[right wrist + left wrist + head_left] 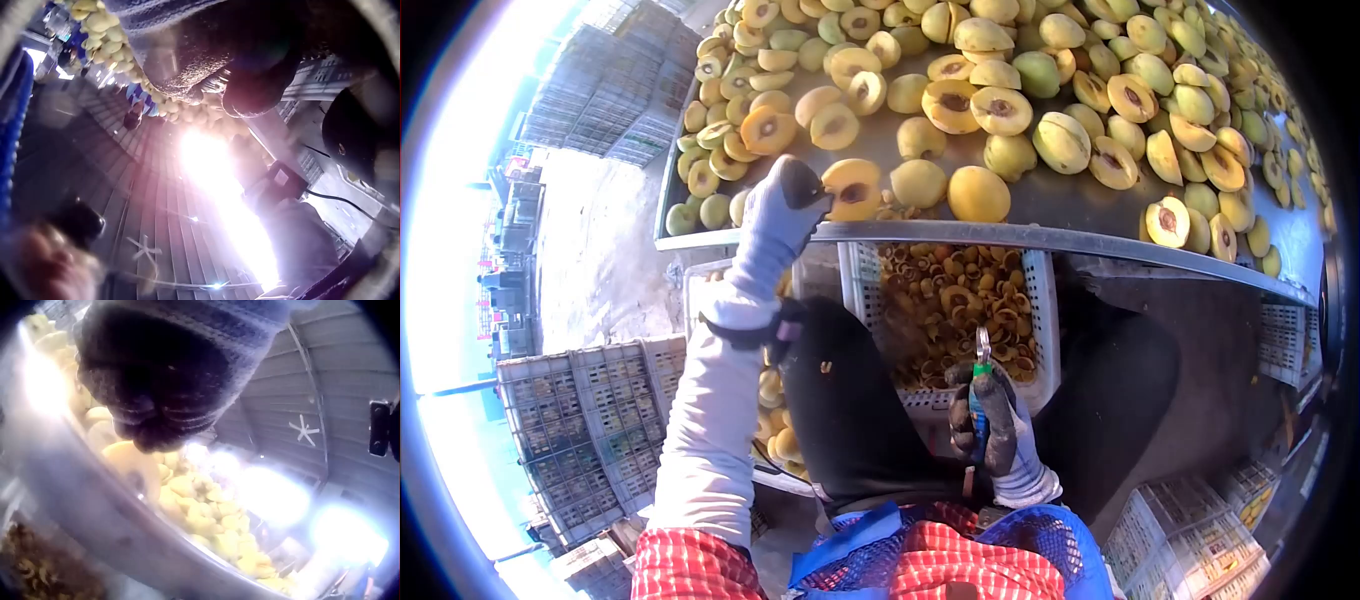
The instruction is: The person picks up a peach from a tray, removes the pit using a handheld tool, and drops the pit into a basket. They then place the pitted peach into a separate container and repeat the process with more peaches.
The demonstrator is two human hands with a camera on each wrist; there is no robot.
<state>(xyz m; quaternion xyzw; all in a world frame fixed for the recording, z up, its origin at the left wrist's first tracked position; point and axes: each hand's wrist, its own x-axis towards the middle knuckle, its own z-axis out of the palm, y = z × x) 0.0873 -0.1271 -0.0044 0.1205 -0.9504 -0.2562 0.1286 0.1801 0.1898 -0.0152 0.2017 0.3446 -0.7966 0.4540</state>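
Observation:
My left hand [788,205], in a white glove with dark fingertips, is at the near rim of the metal table. Its curled fingers meet the left edge of a yellow peach half [855,188], cut face up with a dark pit cavity. The left wrist view shows the hand [156,375] as a dark fist overlapping a peach half [132,465]; I cannot tell whether it grips it. Low over the lap, my right hand [1000,430] holds a small tool [982,368] upright, with a green and blue handle and a shiny metal tip. Both gloves are dark-coated.
The metal table [1000,235] bears many whole and halved peaches. Beneath its rim a white crate [1045,320] between the knees holds brown-yellow scraps. Another container with peaches [785,445] stands by the left leg. Stacked crates [590,430] stand left, others [1185,545] lower right.

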